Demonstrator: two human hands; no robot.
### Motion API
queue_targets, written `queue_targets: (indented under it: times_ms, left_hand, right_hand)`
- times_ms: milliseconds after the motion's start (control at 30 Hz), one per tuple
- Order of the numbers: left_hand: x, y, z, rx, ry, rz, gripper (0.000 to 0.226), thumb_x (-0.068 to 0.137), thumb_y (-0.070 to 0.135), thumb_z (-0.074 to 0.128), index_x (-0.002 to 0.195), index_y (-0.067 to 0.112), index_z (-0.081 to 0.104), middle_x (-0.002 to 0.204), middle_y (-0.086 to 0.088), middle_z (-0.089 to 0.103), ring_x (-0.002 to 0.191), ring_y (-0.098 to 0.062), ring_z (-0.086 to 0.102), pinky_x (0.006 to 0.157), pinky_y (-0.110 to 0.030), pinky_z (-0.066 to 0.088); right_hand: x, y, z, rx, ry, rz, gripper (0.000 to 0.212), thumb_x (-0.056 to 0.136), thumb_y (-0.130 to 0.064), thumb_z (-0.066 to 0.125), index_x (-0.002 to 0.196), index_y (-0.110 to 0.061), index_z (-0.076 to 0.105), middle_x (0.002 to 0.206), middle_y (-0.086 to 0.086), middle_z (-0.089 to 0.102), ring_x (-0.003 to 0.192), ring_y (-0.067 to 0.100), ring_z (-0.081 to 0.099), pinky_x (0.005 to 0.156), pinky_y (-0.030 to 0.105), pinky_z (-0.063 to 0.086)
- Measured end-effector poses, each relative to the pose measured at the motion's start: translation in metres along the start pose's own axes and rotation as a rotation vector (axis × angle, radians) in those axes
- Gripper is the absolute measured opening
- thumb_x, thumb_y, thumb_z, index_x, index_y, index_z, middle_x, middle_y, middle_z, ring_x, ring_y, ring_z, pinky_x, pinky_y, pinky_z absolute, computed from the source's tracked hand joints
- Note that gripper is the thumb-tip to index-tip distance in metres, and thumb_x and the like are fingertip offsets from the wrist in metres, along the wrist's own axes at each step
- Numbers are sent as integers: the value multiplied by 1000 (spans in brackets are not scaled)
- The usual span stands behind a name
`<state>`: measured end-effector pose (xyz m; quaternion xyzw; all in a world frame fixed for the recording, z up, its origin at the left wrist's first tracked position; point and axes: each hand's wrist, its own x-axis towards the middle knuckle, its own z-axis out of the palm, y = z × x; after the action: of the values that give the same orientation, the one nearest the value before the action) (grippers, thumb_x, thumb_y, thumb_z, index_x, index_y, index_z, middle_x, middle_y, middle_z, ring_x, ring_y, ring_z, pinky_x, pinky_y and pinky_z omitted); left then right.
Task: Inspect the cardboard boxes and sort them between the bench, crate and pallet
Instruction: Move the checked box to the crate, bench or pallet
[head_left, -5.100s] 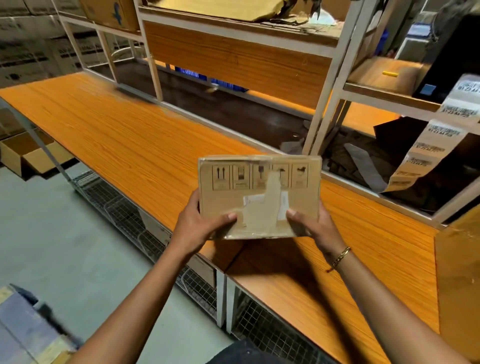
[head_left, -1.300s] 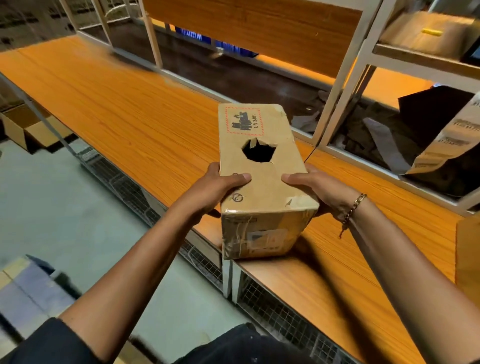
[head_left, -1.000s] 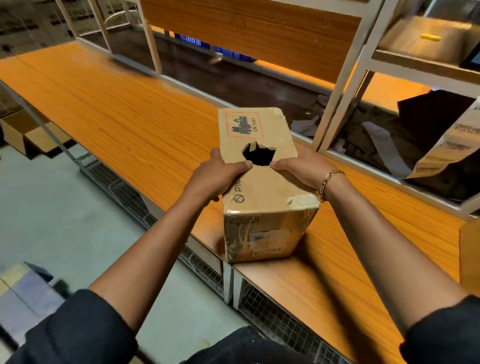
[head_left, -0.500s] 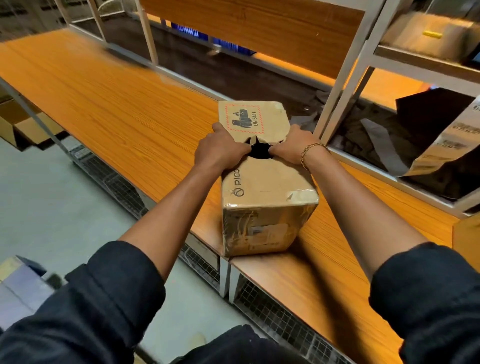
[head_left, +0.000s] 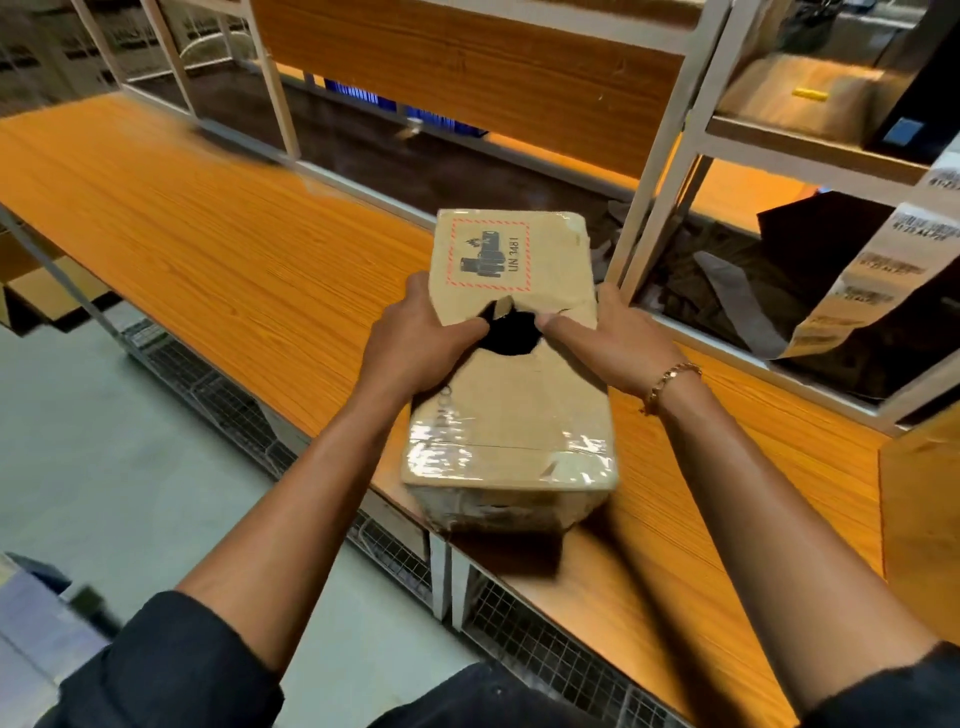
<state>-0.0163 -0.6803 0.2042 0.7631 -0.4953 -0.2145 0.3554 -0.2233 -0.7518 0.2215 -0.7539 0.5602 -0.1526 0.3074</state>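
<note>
A brown cardboard box (head_left: 511, 410) sits at the front edge of the orange wooden bench (head_left: 218, 244), its near end taped and its top torn open in a ragged dark hole (head_left: 511, 335). A red-framed battery label marks the far end of the top. My left hand (head_left: 415, 343) grips the box's left side, thumb at the hole's left rim. My right hand (head_left: 608, 338), with a gold bracelet at the wrist, holds the right side, its thumb at the hole's right rim.
White metal shelf posts (head_left: 654, 156) rise behind the bench. A strip of printed labels (head_left: 872, 270) hangs at the right over dark packing scraps. Wire mesh (head_left: 519, 618) runs under the bench. An open carton (head_left: 47, 291) stands on the floor at far left.
The box was turned from its side face onto the bench with the torn top up. Both hands slid forward along it to the hole. The far part of the top now tilts up.
</note>
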Motion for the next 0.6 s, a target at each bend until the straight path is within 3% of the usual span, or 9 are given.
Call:
queue_targets:
  times_ms: [67,133,200,267,333,400,433,500,600]
  left_hand:
    - [8,-21,-18,-181,-12,-22,49,91,34,75,133,22,53,109,8,64,91,-12,64,66,-27,48]
    - [14,-46,-34,-261,-48,-35,40,96,30,71,134,26,57,112,10,66,87,-2,63,65,-22,48]
    - [16,-74,-42,-286,-50,-96,36,99,33,67,134,25,60,126,10,62,98,-9,62,75,-31,46]
    - [9,-105,-42,-286,4,-236,30,100,39,65,127,26,63,126,9,59,109,-17,58,86,-35,44]
    - [-1,-139,-31,-203,12,-348,32,101,42,63,118,17,72,122,-2,70,99,-25,66,85,-40,50]
    - [-15,-154,-18,-193,-61,-416,24,106,29,56,101,12,72,111,-16,73,85,-28,67,80,-45,52]
    - [-24,-157,-12,-269,-89,-423,22,109,26,51,101,16,68,110,-16,72,86,-28,69,84,-46,53]
    - [-45,-156,-6,-561,-103,-438,29,111,41,39,111,30,65,105,1,77,88,-13,75,84,-38,56]
    - [-74,-164,1,-819,-49,-440,47,102,63,32,118,35,67,102,11,81,98,-7,75,87,-34,53]
  right_hand:
    - [-11,13,-6,312,-115,7,56,91,-66,55,134,-30,50,133,-7,56,123,18,54,84,33,43]
    - [-19,42,1,403,-46,65,67,89,-65,61,144,-30,47,144,-10,49,133,14,46,100,37,42]
    - [-29,76,20,424,40,176,76,85,-60,68,150,-29,41,150,-7,44,136,17,44,108,43,41]
    - [-40,101,47,531,-32,282,78,84,-57,67,151,-28,39,151,-1,48,127,20,53,93,39,46]
    - [-53,110,75,617,-168,339,60,94,-49,59,149,-30,44,143,-3,58,110,14,63,78,29,47]
    - [-65,105,100,744,-248,371,42,98,-52,54,139,-39,55,134,-10,64,110,10,64,79,27,55]
    - [-69,104,112,797,-262,375,39,95,-59,54,132,-47,60,135,-10,65,118,11,62,89,33,58]
    - [-76,99,126,857,-269,378,35,90,-72,49,121,-59,59,139,-13,60,130,13,53,105,47,50]
    - [-83,92,135,949,-244,366,38,88,-73,38,122,-62,49,134,-19,56,130,11,50,114,47,40]
